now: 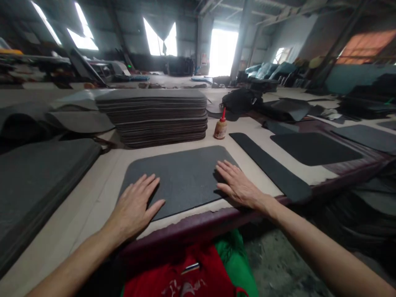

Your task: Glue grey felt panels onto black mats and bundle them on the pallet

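Observation:
A dark grey felt mat (182, 175) with rounded corners lies flat on the worktable (102, 194) in front of me. My left hand (136, 208) rests palm down on its near left corner, fingers stretched out. My right hand (236, 185) lies flat on its right edge, fingers spread. Neither hand holds anything. Just beyond the mat stands a tall stack of similar mats (157, 117).
A small glue bottle with a red nozzle (220, 127) stands past the mat's far right corner. A long dark strip (269, 165) and another mat (314, 147) lie to the right. Thick grey sheets (37, 181) are piled at the left. The table's dark red front edge (198, 225) is near me.

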Demonstrator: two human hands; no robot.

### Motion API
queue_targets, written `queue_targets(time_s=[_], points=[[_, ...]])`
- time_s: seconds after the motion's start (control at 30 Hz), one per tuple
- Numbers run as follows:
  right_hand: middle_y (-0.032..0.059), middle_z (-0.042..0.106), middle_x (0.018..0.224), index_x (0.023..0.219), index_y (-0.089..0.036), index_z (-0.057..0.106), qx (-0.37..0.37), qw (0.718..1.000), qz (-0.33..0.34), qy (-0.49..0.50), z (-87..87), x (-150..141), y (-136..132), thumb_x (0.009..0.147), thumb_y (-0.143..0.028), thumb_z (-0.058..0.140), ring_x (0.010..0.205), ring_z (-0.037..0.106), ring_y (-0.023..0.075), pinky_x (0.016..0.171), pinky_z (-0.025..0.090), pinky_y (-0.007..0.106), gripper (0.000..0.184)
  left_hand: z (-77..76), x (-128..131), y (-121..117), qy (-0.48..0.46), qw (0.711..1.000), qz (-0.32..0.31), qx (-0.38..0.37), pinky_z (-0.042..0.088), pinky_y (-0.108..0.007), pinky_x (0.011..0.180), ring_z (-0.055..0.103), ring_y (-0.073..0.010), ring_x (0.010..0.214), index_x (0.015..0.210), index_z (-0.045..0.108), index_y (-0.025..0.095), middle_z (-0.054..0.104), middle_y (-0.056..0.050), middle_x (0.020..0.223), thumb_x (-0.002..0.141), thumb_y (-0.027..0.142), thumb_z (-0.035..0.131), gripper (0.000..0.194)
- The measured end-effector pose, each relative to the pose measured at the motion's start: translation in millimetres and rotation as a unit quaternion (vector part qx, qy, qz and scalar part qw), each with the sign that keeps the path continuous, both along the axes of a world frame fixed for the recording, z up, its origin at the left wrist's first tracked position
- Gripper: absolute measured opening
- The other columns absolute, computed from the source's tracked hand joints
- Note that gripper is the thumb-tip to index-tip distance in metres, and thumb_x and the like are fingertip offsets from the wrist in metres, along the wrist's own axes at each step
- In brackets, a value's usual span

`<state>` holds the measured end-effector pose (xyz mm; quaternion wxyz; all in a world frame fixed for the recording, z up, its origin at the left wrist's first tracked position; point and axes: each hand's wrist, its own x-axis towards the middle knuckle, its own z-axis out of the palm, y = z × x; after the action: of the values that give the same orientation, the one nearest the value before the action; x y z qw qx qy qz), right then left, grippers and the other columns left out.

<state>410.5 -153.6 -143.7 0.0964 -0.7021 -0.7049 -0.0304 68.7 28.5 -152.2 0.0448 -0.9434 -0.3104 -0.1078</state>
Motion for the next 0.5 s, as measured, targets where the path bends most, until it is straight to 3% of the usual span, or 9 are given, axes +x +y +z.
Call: queue_targets(time_s=[0.13,0.27,0.33,0.4,0.5], points=[[0.0114,0.017,0.165,0.159,-0.013,0.027,-0.081,0.997,0.008,0.009,-0.9,-12.9,-6.2,0.099,-0.069,0.030,0.153,0.016,0.0315,0.123,0.017,0.056,0.083,-3.7,-3.2,-3.7,0.053,0.998,0.005,-0.026,0.027,-0.058,0.120,0.025,-0.0318,0.151,0.154,0.038,0.021,0.031,-0.005,0.162,0.098,0.065,0.031,0.071],[0.0178,0.010,0.165,0.160,-0.009,0.022,-0.158,0.986,0.036,0.039,14.5,-6.8,-17.0,0.084,-0.082,0.047,0.153,0.010,0.0370,0.122,0.014,0.059,0.108,0.0,-29.6,-6.4,0.078,0.992,-0.072,-0.060,0.024,-0.063,0.120,0.020,-0.0346,0.152,0.158,0.027,0.030,0.022,-0.004,0.164,0.088,0.077,0.043,0.086],[0.0186,0.006,0.165,0.161,-0.012,0.019,-0.196,0.977,0.058,0.054,20.8,-7.9,-27.1,0.075,-0.080,0.061,0.152,0.008,0.0402,0.121,0.014,0.062,0.118,3.2,-43.8,-15.5,0.080,0.989,-0.102,-0.071,0.025,-0.065,0.119,0.019,-0.0366,0.151,0.159,0.020,0.034,0.020,-0.005,0.165,0.084,0.081,0.048,0.093],[0.0153,0.002,0.166,0.162,-0.019,0.016,-0.213,0.973,0.077,0.051,20.7,-11.6,-39.8,0.070,-0.064,0.075,0.152,0.006,0.0417,0.120,0.015,0.064,0.118,7.0,-56.5,-28.7,0.084,0.986,-0.120,-0.079,0.027,-0.067,0.117,0.019,-0.0392,0.151,0.160,0.015,0.034,0.017,-0.007,0.165,0.078,0.083,0.054,0.103],[0.0049,0.007,0.166,0.161,-0.033,0.018,-0.189,0.978,0.079,0.035,9.4,-12.9,-60.6,0.079,-0.028,0.064,0.152,0.014,0.0362,0.120,0.023,0.061,0.094,13.4,-75.2,-46.4,0.100,0.983,-0.128,-0.086,0.033,-0.067,0.115,0.021,-0.0401,0.150,0.159,0.012,0.038,0.016,-0.006,0.165,0.080,0.067,0.067,0.101]])
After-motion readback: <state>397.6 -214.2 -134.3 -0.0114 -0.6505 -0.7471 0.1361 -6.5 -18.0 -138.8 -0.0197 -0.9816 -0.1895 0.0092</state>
